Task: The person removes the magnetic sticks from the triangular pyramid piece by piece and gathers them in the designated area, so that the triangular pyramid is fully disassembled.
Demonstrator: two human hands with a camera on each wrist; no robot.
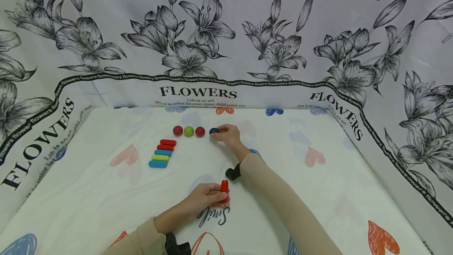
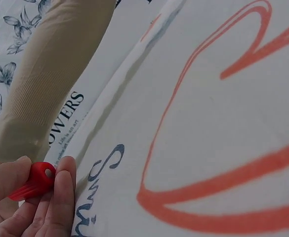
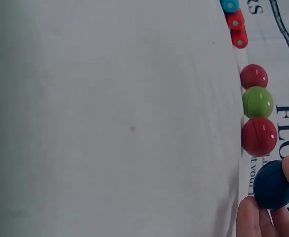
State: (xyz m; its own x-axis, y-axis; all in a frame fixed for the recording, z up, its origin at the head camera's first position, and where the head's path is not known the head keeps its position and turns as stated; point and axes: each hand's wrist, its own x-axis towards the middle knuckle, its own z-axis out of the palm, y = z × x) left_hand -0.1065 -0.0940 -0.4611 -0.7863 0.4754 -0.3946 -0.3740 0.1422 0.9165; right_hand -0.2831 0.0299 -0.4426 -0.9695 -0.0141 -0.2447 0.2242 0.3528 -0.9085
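Between the thumb and fingers of my right hand [image 1: 228, 134] is a dark blue ball [image 3: 273, 185], at the right end of a row of balls. A red ball [image 1: 200, 131] is nearest to it, then a green ball [image 1: 189, 131] and another red ball [image 1: 178, 130]. Lower down, my left hand [image 1: 209, 196] pinches a red stick-like piece [image 1: 224, 190], held upright above the cloth. In the left wrist view this red piece [image 2: 41, 178] shows a round hole in its end.
Left of the hands, several short sticks lie stacked in a slanting column: red [image 1: 168, 142], blue [image 1: 163, 153], yellow [image 1: 160, 157] and blue [image 1: 157, 164]. A white cloth [image 1: 276, 192] with printed hearts covers the table. Flower-printed fabric [image 1: 247, 62] hangs behind and at both sides.
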